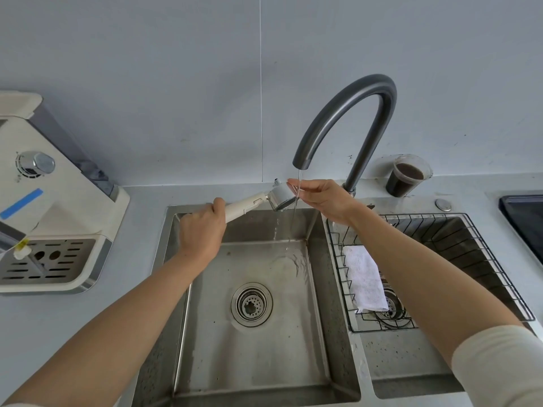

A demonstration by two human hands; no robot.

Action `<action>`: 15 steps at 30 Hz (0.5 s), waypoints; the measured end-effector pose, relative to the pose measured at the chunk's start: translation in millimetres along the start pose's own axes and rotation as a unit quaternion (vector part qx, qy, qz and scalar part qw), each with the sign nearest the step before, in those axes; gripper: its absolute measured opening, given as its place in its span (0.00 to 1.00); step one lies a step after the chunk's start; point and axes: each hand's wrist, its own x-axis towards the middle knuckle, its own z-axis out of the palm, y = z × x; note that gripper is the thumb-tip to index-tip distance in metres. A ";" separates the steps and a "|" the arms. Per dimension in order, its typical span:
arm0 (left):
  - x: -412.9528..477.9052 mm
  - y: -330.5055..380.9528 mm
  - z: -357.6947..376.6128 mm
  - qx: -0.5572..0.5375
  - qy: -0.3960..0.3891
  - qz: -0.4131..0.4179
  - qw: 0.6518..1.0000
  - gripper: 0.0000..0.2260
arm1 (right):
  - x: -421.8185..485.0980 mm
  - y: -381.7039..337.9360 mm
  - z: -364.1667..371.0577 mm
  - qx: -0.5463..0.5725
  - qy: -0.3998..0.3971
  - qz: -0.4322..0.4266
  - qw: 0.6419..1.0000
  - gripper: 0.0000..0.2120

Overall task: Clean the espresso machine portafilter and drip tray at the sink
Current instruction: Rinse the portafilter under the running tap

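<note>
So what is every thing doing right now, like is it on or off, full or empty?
Grey curved tap: on, thin stream running.
Cream-handled metal portafilter: held under the stream, water spilling off.
Left hand: gripping the handle.
Right hand: touching the portafilter's head.
Steel left sink basin: wet, drain open.
White cloth: lying in the wire basket.
Clear plastic cup: holds dark liquid.
Cream espresso machine: drip tray in place.

The sink [332, 333] was brushed steel, dull and water-spotted; the faucet [349, 113] a matt dark grey metal. The portafilter [273, 198] had a smooth cream plastic handle and shiny metal basket. At the right a black wire rack [440, 326] held a nubby white cloth [364, 277]; far left, the machine [53, 207] looked glossy cream plastic
</note>
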 end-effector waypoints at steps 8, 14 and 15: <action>-3.7 6.3 -1.9 -0.156 -0.200 -0.030 0.967 0.12 | 5.0 8.0 -2.7 -0.056 0.037 0.034 0.997 0.16; -10.7 9.7 5.0 -0.291 -0.315 -0.059 0.901 0.06 | 0.4 15.6 0.7 -0.020 0.050 0.074 0.996 0.13; -12.6 10.3 5.1 -0.304 -0.323 -0.060 0.894 0.05 | -1.2 16.5 1.4 -0.009 0.046 0.081 0.996 0.13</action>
